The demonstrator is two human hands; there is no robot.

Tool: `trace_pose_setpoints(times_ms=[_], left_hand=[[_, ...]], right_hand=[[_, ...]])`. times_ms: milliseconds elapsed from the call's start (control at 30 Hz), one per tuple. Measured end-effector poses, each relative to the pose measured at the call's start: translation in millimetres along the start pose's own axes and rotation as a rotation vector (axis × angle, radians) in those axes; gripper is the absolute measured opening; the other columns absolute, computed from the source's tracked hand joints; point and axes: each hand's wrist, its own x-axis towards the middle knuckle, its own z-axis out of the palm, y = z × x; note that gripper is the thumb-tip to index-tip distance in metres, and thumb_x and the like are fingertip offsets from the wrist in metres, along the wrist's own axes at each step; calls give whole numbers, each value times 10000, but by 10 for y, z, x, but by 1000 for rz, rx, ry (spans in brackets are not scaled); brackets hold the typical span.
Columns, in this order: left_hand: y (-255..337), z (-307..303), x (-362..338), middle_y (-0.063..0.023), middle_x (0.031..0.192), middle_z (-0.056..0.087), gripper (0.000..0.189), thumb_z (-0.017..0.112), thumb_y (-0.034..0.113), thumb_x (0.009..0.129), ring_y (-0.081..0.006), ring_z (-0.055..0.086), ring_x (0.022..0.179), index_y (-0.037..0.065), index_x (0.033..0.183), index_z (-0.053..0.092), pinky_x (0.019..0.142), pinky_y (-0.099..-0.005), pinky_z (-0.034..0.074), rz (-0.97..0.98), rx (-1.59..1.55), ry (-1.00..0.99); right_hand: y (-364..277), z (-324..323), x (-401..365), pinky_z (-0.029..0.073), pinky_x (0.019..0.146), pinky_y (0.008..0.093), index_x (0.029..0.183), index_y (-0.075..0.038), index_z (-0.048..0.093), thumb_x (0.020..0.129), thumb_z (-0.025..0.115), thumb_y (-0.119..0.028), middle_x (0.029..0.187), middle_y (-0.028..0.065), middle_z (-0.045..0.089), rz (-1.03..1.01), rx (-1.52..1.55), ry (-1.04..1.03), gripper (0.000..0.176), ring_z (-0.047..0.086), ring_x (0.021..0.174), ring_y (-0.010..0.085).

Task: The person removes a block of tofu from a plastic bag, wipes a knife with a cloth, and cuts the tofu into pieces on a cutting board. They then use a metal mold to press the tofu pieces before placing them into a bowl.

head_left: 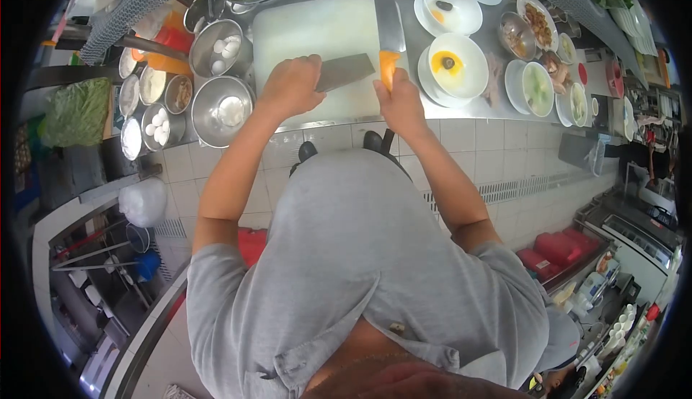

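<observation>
- Two blades are in your grip, both over the white cutting board (310, 35) on the steel counter (461, 107) in front of you.
- Your left hand (290, 87) is closed around the handle of a cleaver (346, 72). Its grey blade lies low over the near edge of the board and points toward your other hand.
- Your right hand (401, 105) is clenched on an orange-handled knife (387, 31), whose long blade runs away from you across the board's right side.
- The cleaver's far end sits just beside the orange handle; you cannot tell whether they touch.
- Left of the board stands a steel bowl of white eggs (220, 49).
- Right of it is a white bowl holding a yolk (457, 64).
</observation>
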Motion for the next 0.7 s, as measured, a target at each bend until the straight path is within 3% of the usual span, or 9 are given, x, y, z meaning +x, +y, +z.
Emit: trace_pose_setpoints(times_ms=[33, 133, 233, 333, 367, 467, 567, 667, 700], left_hand=[[34, -11, -3, -183, 806, 672, 402, 859, 222, 730, -386, 688, 818, 5, 917, 576, 755, -469, 538, -6, -12, -8], [24, 4, -50, -179, 804, 669, 400, 858, 210, 732, -380, 689, 819, 3, 930, 579, 749, -465, 539, -9, -13, -18], [11, -10, -123, -175, 799, 665, 398, 857, 202, 735, -379, 689, 819, 0, 935, 578, 747, -465, 539, -20, -2, -2], [47, -16, -143, -177, 800, 661, 397, 855, 198, 739, -385, 685, 816, -3, 939, 578, 746, -470, 537, -1, 2, 0], [62, -17, -145, -179, 801, 660, 397, 855, 197, 740, -387, 683, 814, -4, 942, 578, 745, -471, 536, 9, 3, -1], [35, -43, -184, -183, 802, 658, 403, 857, 200, 738, -393, 681, 815, -5, 938, 573, 741, -475, 532, -23, -5, 13], [101, -126, -220, -175, 799, 669, 352, 845, 176, 738, -387, 684, 786, 7, 885, 573, 725, -476, 535, 9, 5, 53], [128, -113, -168, -190, 802, 662, 415, 861, 197, 723, -402, 679, 807, -3, 953, 580, 723, -482, 528, -3, -21, 19], [110, -149, -152, -192, 801, 662, 415, 862, 198, 721, -403, 678, 804, -4, 954, 584, 722, -483, 528, 3, -20, 42]], right_hand=[[189, 187, -20, 547, 752, 547, 1057, 69, 511, 980, 643, -237, 854, 321, 682, -128, -7, 56, 342, 679, 845, 503], [257, 236, -73, 547, 738, 543, 1057, 70, 504, 979, 647, -241, 840, 324, 675, -136, -75, -121, 351, 678, 829, 501], [151, 36, -111, 542, 799, 537, 1108, 81, 508, 980, 644, -239, 897, 335, 677, 52, 34, -121, 370, 679, 888, 496], [209, 207, -146, 536, 824, 532, 1132, 80, 506, 985, 638, -241, 918, 333, 680, -125, -45, -182, 377, 679, 911, 488], [191, 221, -133, 534, 821, 533, 1130, 76, 507, 989, 632, -247, 909, 330, 681, -102, -62, -262, 374, 679, 911, 488], [128, 31, -77, 533, 820, 534, 1129, 74, 505, 990, 631, -252, 903, 327, 681, 5, 43, -158, 376, 679, 911, 486], [136, 91, -78, 534, 810, 533, 1113, 74, 509, 991, 631, -248, 899, 325, 682, -73, -6, -24, 366, 679, 904, 488], [71, 48, -79, 533, 815, 529, 1103, 75, 519, 989, 635, -251, 905, 324, 683, -111, -84, -235, 364, 680, 903, 484], [42, -29, -41, 531, 826, 527, 1108, 78, 522, 987, 636, -252, 918, 327, 682, -54, -16, -176, 369, 678, 917, 484]])
